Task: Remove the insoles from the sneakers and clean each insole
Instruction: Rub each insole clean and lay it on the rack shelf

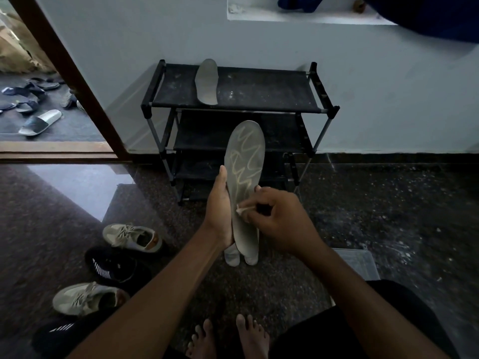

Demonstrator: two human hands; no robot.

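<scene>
A rack [233, 99] is standing against the wall [388, 99] with a spare insole [206, 82] lying on the left part of its top shelf, and in front of it the held insole [245, 161] is standing upright between the left hand [220, 208], gripping its left edge, and the right hand [274, 218], pinching a wipe [242, 209] against its lower right side. On the floor [388, 203] to the left, a far sneaker [132, 237] and a near sneaker [88, 297] are lying one behind the other with another shoe [114, 265] sitting between them. A slipper [40, 122] is lying beyond the door frame [75, 81] at far left, and a box [355, 263] is sitting right of the right forearm.
</scene>
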